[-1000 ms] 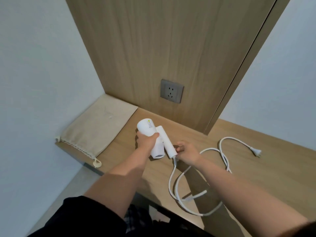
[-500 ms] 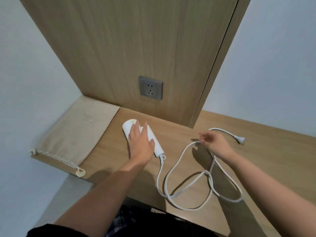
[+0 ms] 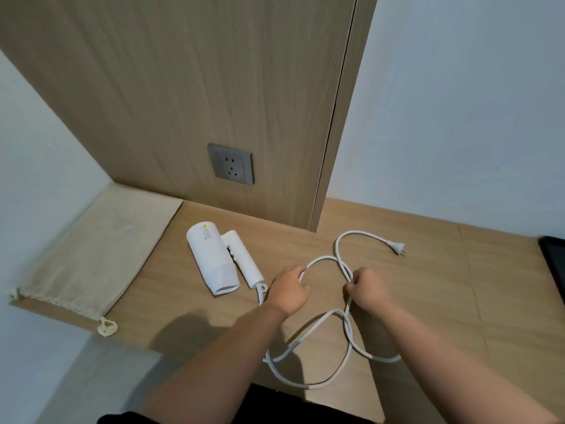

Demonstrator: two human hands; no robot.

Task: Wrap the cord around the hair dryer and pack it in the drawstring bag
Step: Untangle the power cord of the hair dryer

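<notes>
The white folded plastic hair dryer (image 3: 214, 261) lay just left of the left hand (image 3: 289, 290), which had let go of it to grip the white cord (image 3: 360, 232); the right hand (image 3: 368, 289) pinched the cord's crossing.

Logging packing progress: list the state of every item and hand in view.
White folding hair dryer: folded, lying on wooden desk, untouched.
White power cord: unwrapped, in loose loops, held by both hands.
White plug: unplugged, on desk.
Beige cloth drawstring bag: flat, lying on the desk.
Grey wall socket: nothing plugged in.
Left hand: fingers curled round cord.
Right hand: pinches crossed strands.
</notes>
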